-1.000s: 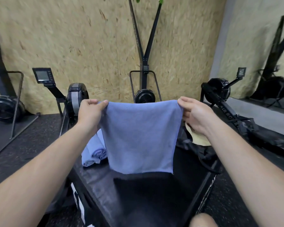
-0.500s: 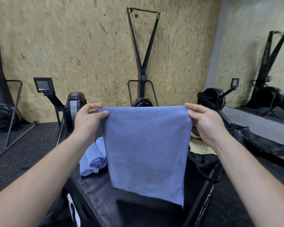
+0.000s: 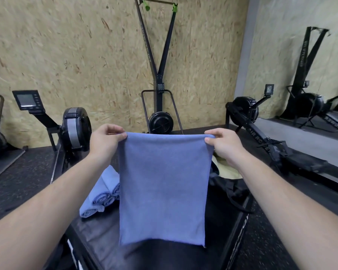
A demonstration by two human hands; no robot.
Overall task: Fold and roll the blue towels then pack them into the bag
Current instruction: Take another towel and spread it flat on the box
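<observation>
Gym room: chipboard wall (image 3: 86, 55), dark speckled floor (image 3: 23, 172), mirror (image 3: 300, 65) at right. Ski machine (image 3: 160, 121) upright against wall, centre; rower (image 3: 74, 125) at left, second rower (image 3: 244, 108) at right. Black box (image 3: 98, 236) in foreground. Towel (image 3: 162, 188) held up, hanging flat over box. Bag (image 3: 228, 184), black with pale lining, on box at right, partly behind towel. Rolls (image 3: 101, 193) stacked on box at left. Left hand (image 3: 103, 141): thumb and fingers clamped on towel's top left corner. Right hand (image 3: 226, 147): same pinch on top right corner.
</observation>
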